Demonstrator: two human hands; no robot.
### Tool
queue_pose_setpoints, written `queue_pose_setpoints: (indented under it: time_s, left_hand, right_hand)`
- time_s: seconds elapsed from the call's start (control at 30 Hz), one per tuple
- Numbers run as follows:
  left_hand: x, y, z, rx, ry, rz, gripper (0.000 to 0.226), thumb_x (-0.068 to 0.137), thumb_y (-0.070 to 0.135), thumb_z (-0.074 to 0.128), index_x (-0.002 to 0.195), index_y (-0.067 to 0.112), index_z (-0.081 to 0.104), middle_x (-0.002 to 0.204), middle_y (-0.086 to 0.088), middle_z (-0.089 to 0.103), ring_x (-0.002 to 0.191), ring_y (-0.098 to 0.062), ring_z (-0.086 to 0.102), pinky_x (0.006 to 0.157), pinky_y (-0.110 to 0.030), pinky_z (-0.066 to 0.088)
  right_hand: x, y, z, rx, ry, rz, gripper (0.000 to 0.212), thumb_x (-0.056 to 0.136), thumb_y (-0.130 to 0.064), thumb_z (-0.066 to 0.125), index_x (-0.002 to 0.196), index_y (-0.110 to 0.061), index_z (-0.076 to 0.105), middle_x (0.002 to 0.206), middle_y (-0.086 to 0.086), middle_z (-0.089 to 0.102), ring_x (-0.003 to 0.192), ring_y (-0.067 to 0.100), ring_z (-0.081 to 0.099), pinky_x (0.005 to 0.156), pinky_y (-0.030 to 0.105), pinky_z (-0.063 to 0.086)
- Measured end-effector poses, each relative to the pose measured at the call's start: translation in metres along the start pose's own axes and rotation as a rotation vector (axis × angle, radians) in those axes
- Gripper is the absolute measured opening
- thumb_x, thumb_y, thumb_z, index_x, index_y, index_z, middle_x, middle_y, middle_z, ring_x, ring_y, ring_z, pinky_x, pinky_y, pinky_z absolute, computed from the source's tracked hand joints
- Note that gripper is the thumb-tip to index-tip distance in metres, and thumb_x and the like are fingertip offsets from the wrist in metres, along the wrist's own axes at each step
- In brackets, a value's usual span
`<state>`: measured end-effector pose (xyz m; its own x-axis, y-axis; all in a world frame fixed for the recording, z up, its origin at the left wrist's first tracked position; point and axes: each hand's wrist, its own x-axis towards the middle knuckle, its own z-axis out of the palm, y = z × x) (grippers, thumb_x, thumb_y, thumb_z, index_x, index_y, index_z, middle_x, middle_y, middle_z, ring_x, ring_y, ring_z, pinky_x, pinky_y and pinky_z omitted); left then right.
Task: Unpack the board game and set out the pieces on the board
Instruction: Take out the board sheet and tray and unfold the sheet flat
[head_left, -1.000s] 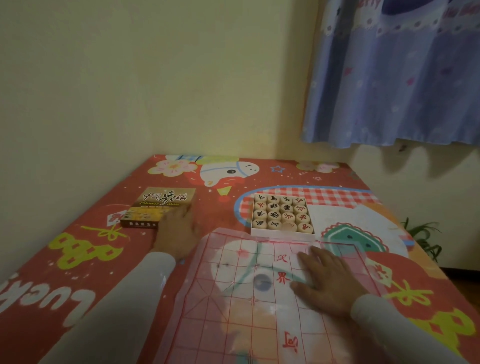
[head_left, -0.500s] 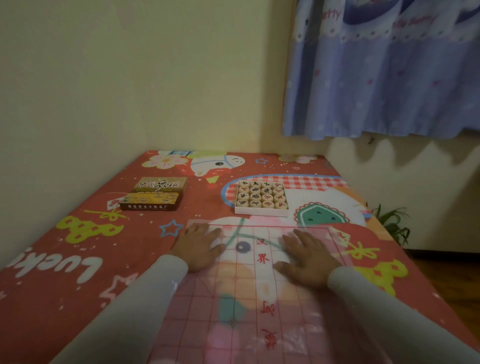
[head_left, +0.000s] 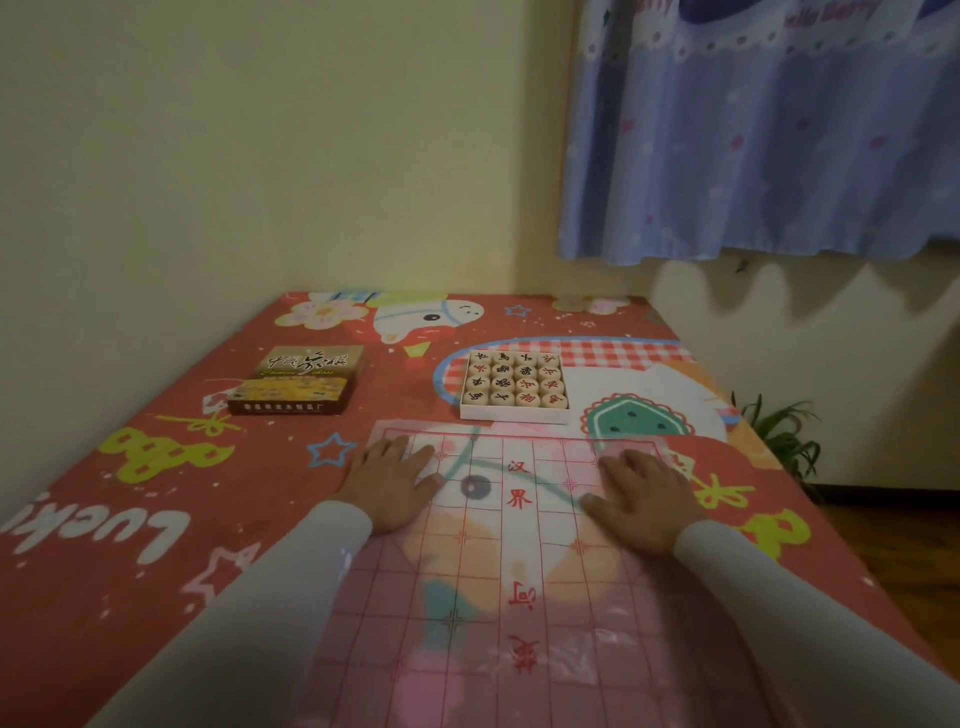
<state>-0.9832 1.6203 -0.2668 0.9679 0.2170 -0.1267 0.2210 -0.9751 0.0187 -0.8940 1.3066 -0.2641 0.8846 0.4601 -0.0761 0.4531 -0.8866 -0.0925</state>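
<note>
The thin board sheet (head_left: 498, 551) lies flat on the red cartoon surface (head_left: 156, 493). The left hand (head_left: 392, 480) presses the sheet's far-left corner, the right hand (head_left: 641, 499) its far-right part, both with fingers straight and gripping nothing. Just beyond the sheet sits the white tray (head_left: 514, 414) full of round pieces (head_left: 514, 379). The box lid (head_left: 298, 379) lies beyond the sheet, to its left.

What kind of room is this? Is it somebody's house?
Probably a room at home, maybe a child's: a cartoon tablecloth on a table set in the corner, a frilly blue curtain, and a potted plant on the floor.
</note>
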Motion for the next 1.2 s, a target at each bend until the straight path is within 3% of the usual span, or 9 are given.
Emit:
queue_pose_setpoints:
  time_s: [0.23, 0.37, 0.53, 0.7, 0.8, 0.9, 1.07, 1.13, 1.2]
  left_hand:
    - [0.008, -0.001, -0.006, -0.047, 0.089, 0.009, 0.058, 0.090, 0.058, 0.030, 0.141, 0.032, 0.040, 0.150, -0.006, 0.035, 0.139, -0.029, 0.027, 0.112, -0.044, 0.021]
    - [0.016, 0.000, -0.005, -0.043, 0.125, 0.001, 0.049, 0.093, 0.053, 0.036, 0.134, 0.029, 0.046, 0.141, -0.005, 0.045, 0.131, -0.029, 0.036, 0.107, -0.042, 0.028]
    - [0.024, -0.001, -0.013, -0.073, 0.231, -0.013, 0.054, 0.090, 0.057, 0.031, 0.123, 0.023, 0.058, 0.125, -0.006, 0.055, 0.118, -0.028, 0.047, 0.099, -0.038, 0.037]
    - [0.046, 0.014, -0.034, -0.240, 0.331, 0.039, 0.028, 0.096, 0.035, 0.043, 0.099, 0.017, 0.063, 0.099, -0.005, 0.060, 0.097, -0.025, 0.055, 0.084, -0.035, 0.044]
    - [0.068, 0.025, -0.041, -0.286, 0.300, 0.076, 0.022, 0.094, 0.028, 0.045, 0.102, 0.017, 0.062, 0.097, -0.004, 0.061, 0.094, -0.023, 0.056, 0.081, -0.038, 0.048]
    - [0.092, 0.037, -0.050, -0.277, 0.294, 0.096, 0.025, 0.094, 0.024, 0.048, 0.108, 0.013, 0.065, 0.102, -0.007, 0.065, 0.093, -0.024, 0.060, 0.081, -0.039, 0.052]
    - [0.127, 0.051, -0.066, -0.225, 0.188, 0.133, 0.016, 0.092, 0.024, 0.052, 0.087, 0.014, 0.064, 0.094, -0.004, 0.065, 0.082, -0.020, 0.058, 0.069, -0.030, 0.048]
    - [0.139, 0.056, -0.072, -0.199, 0.099, 0.122, 0.014, 0.091, 0.022, 0.054, 0.088, 0.013, 0.064, 0.097, -0.005, 0.064, 0.085, -0.021, 0.057, 0.068, -0.028, 0.044]
    - [0.146, 0.059, -0.081, -0.153, 0.020, 0.114, 0.017, 0.089, 0.019, 0.055, 0.097, 0.009, 0.066, 0.102, -0.007, 0.065, 0.092, -0.023, 0.059, 0.071, -0.028, 0.044]
  right_hand:
    - [0.007, -0.001, -0.007, 0.001, 0.018, -0.002, 0.086, 0.071, -0.081, 0.016, 0.140, -0.033, 0.036, 0.150, 0.004, 0.033, 0.139, 0.026, 0.027, 0.115, 0.048, 0.017]
    - [0.013, -0.002, -0.007, 0.019, 0.023, -0.006, 0.073, 0.080, -0.077, 0.029, 0.138, -0.033, 0.039, 0.147, 0.002, 0.036, 0.136, 0.026, 0.031, 0.113, 0.046, 0.023]
    - [0.017, -0.003, -0.015, 0.154, 0.132, 0.012, 0.059, 0.088, -0.065, 0.041, 0.134, -0.030, 0.046, 0.143, 0.001, 0.042, 0.130, 0.023, 0.039, 0.109, 0.042, 0.032]
    - [0.045, -0.015, -0.030, 0.302, 0.191, 0.085, 0.053, 0.093, -0.055, 0.043, 0.133, -0.021, 0.050, 0.140, 0.004, 0.047, 0.125, 0.023, 0.046, 0.105, 0.038, 0.039]
    - [0.070, -0.026, -0.035, 0.347, 0.215, 0.068, 0.041, 0.096, -0.042, 0.047, 0.130, -0.020, 0.054, 0.136, 0.004, 0.051, 0.121, 0.023, 0.050, 0.100, 0.035, 0.041]
    - [0.097, -0.035, -0.040, 0.360, 0.246, 0.025, 0.030, 0.096, -0.036, 0.050, 0.115, -0.018, 0.065, 0.118, 0.005, 0.061, 0.102, 0.022, 0.058, 0.087, 0.034, 0.047]
    - [0.140, -0.044, -0.055, 0.301, 0.133, 0.047, 0.021, 0.090, -0.033, 0.057, 0.077, -0.018, 0.066, 0.080, 0.001, 0.060, 0.078, 0.021, 0.057, 0.061, 0.029, 0.042]
    - [0.152, -0.045, -0.060, 0.280, 0.044, 0.081, 0.017, 0.086, -0.032, 0.060, 0.073, -0.022, 0.062, 0.075, -0.003, 0.057, 0.079, 0.019, 0.056, 0.061, 0.027, 0.041]
    - [0.159, -0.044, -0.064, 0.248, -0.001, 0.086, 0.016, 0.083, -0.033, 0.064, 0.087, -0.018, 0.068, 0.086, -0.002, 0.062, 0.085, 0.018, 0.057, 0.071, 0.027, 0.047]
